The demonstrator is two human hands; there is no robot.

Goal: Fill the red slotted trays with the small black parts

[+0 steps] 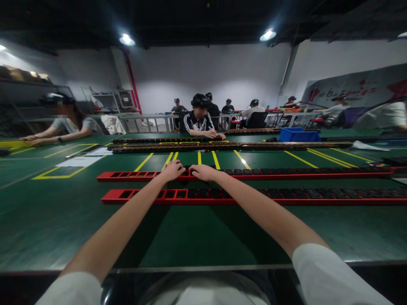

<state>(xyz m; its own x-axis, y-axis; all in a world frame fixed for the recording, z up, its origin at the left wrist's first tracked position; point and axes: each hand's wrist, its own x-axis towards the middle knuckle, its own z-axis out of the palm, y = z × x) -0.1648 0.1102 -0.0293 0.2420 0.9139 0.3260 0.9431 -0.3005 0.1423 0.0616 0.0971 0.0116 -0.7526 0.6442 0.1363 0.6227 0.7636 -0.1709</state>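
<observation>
Reaching both forearms (125, 224) over the green table (47, 224), w/ left hand (173, 170) and right hand (204, 172) near each other at the far red strip (127, 178), fingers (181, 168) bent down to it. Grip state: can't tell for either hand — too small and dim to say if pinching a black pc or merely pressing. Part-filled strip, lying beyond the near red strip (181, 202) and roughly parallel: open slots (149, 174) toward L, black pcs (248, 172) toward R. Near one likewise part-filled, crossed by both forearms, w/ no hand on it.

Prob. mid-step: seating or straightening a pc at approx. the changeover from open slots to filled, judging by hand position. Next move prob. calls for checking for a flat seat, lifting fingers clear w/o nudging neighbouring pcs, then shifting L to an open slot. Worth keeping the R forearm off the near row — crossing right above it.
</observation>
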